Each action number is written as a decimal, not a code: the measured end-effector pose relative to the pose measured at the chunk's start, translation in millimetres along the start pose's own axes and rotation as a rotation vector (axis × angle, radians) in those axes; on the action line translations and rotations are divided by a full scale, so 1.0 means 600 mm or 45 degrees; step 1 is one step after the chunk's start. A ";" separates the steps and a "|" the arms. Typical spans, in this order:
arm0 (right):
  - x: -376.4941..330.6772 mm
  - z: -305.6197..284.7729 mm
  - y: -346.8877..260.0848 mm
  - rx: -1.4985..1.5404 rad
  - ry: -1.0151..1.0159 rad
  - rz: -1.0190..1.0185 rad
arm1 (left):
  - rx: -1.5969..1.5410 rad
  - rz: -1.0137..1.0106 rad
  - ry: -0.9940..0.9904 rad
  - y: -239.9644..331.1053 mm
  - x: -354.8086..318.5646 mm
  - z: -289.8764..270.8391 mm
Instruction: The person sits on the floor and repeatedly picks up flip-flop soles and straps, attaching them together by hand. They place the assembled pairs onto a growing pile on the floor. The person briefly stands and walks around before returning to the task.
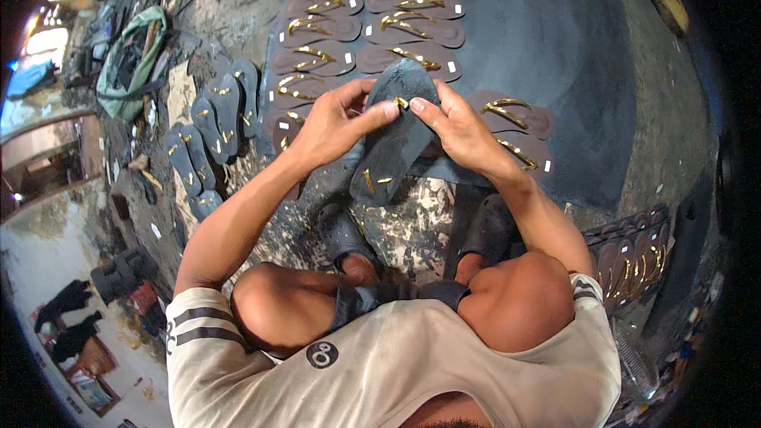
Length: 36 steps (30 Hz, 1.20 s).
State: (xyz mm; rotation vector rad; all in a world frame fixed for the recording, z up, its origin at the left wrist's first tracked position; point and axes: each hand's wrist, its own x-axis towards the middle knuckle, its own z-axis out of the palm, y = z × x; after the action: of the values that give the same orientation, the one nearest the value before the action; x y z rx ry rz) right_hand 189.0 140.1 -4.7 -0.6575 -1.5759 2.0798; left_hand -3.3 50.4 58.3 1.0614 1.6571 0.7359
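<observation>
Between my hands is a dark grey flip-flop sole (396,139), its toe end pointing away from me. My left hand (339,123) grips its left edge, thumb on top and fingers underneath. My right hand (466,128) holds the right edge the same way. Both thumbs press beside a small gold strap end (401,103) that pokes through near the toe. Two more gold strap ends (376,181) stick out near the heel. The side of the sole facing down is hidden. Brown flip-flops with gold straps (408,59) lie just beyond my hands.
A dark sheet (547,47) carries rows of brown flip-flops. On the left lie several grey soles with gold strap ends (214,123), and beyond them a green sack (135,63). More gold-strapped flip-flops (634,257) stand packed at the right. My knees and shoes are below my hands.
</observation>
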 end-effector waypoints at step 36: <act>-0.113 -0.414 0.059 -0.182 0.897 0.232 | -0.591 -0.320 0.160 -0.069 0.322 0.231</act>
State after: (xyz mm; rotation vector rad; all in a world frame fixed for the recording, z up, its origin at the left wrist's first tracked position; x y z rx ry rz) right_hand 392.3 277.3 -90.0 -1.4387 -1.2785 1.5766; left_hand 92.2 204.1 -101.3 0.4794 1.5809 0.9725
